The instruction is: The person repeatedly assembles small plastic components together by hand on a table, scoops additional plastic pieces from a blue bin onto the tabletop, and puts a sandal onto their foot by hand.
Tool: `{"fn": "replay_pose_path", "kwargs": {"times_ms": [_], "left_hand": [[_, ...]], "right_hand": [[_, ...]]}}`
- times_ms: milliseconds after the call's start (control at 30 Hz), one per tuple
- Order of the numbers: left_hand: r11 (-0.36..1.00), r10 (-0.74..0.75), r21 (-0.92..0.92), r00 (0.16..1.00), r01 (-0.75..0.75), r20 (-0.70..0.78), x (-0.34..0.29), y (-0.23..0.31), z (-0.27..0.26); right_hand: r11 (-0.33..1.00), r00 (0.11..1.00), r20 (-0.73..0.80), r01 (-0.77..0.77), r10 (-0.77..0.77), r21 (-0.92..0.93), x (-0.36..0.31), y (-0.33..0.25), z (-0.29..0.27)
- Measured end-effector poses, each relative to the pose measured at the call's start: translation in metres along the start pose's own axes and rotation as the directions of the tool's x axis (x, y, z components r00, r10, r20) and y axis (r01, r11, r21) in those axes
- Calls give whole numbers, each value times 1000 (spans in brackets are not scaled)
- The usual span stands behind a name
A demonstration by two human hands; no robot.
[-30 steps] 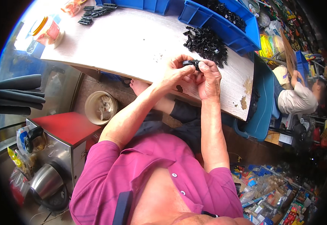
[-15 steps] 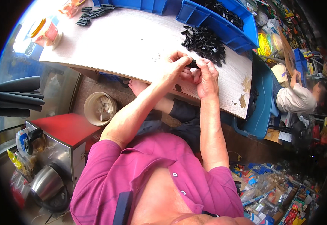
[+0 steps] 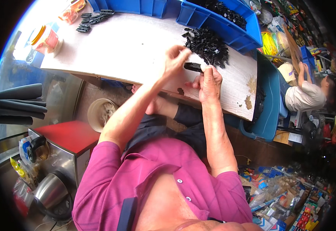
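My right hand (image 3: pixel 210 82) grips one end of a small, long black plastic piece (image 3: pixel 193 67) above the table. The piece's other end points left, toward my left hand. My left hand (image 3: pixel 175 61) is raised just beside it, apart from the piece; its fingertips are blurred, so whether they pinch anything does not show. Close beyond both hands lies a heap of small black plastic parts (image 3: pixel 206 45). Several long black pieces (image 3: pixel 94 18) of a similar look lie together at the table's far left.
Blue bins (image 3: pixel 222 23) line the far edge of the pale table (image 3: pixel 114 50), one holding black parts. A jar (image 3: pixel 46 39) stands at far left. A teal tub (image 3: pixel 266 111) is at the right end. Below are a bucket (image 3: pixel 98 115) and a red-topped cabinet (image 3: pixel 66 134). A co-worker (image 3: pixel 304 96) sits at right.
My left hand has come away from the black piece, moving up and left toward the heap. The piece stays in my right hand, and more of it now shows.
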State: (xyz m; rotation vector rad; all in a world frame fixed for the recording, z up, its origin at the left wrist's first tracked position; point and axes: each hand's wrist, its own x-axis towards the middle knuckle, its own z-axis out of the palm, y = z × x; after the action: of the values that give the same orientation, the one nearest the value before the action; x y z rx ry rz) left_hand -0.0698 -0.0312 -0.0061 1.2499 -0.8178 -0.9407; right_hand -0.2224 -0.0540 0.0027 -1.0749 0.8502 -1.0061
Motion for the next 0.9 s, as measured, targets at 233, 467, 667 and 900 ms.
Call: {"fn": "replay_pose_path", "kwargs": {"times_ms": [233, 467, 667, 900], "left_hand": [[302, 550, 891, 825, -338, 127, 86, -9, -21], [223, 542, 901, 816, -372, 202, 87, -14, -16], [325, 655, 831, 742, -451, 146, 55, 1, -13], [389, 712, 725, 685, -568, 154, 0, 13, -8]], "right_hand": [[958, 966, -183, -132, 181, 254, 1, -22, -36], [969, 686, -717, 73, 124, 237, 18, -72, -121], [990, 749, -656, -9, 99, 138, 14, -65, -123], [992, 991, -96, -88, 97, 94, 16, -26, -47]]}}
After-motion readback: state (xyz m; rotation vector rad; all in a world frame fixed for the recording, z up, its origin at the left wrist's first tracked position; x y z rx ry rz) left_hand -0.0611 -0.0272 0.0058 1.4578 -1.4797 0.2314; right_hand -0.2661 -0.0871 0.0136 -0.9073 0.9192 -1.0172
